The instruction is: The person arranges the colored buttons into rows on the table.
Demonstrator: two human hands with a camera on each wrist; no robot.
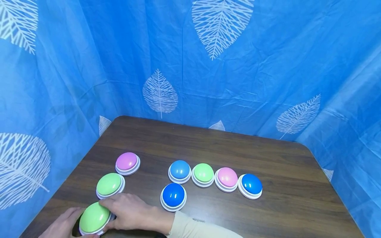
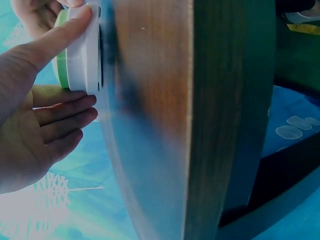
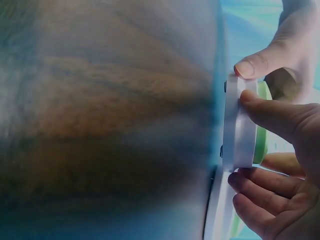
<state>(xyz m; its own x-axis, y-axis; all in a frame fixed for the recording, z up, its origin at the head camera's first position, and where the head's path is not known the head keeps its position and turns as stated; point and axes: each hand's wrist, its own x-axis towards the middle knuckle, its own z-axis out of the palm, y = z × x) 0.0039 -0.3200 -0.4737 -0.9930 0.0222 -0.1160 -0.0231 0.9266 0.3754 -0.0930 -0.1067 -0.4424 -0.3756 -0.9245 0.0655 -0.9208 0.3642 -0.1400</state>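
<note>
A round push button with a green dome (image 1: 93, 217) and white base is at the front left of the table in the head view. My left hand (image 1: 63, 225) grips its left side; in the left wrist view the thumb (image 2: 65, 35) presses on the white rim. From the right, my right hand (image 1: 131, 211) holds the same button, its thumb (image 3: 267, 112) on the base in the right wrist view. Just behind stands another green button (image 1: 109, 184), very close to the right hand's fingers. Farther back is a pink button (image 1: 127, 161).
Toward the middle, a light blue button (image 1: 180, 170), a green one (image 1: 203, 172), a pink one (image 1: 227, 177) and a dark blue one (image 1: 251, 184) form a row. Another dark blue button (image 1: 173, 195) sits in front. Blue leaf-patterned curtains (image 1: 184, 59) surround the wooden table (image 1: 285, 198).
</note>
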